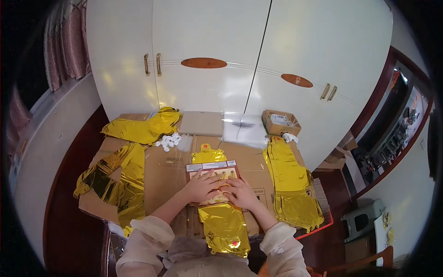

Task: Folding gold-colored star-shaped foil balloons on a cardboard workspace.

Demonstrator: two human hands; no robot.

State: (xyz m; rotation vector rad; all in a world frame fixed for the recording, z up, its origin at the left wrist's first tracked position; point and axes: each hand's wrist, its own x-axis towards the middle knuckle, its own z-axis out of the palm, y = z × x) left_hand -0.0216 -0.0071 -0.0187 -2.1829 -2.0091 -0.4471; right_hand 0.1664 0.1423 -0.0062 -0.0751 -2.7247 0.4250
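Note:
Both hands rest on a flat red and cream printed package (213,166) with a pale strip along its far edge. My left hand (203,187) lies flat across its left side, fingers stretched to the right. From the other side, my right hand (241,192) spreads its fingers over the right part, close to the left fingertips. Beneath the package runs a flat gold foil balloon (224,225), sticking out at the far and near ends. Its middle is hidden. Whether the package is a box or a thin card sleeve, I cannot tell.
Flat cardboard (161,184) covers the table. More gold foil lies at far left (143,128), left (131,173) and right (290,182). Small white rolls (169,141), clear plastic bags (243,129) and a small cardboard box (280,123) sit toward the white cabinet (207,92).

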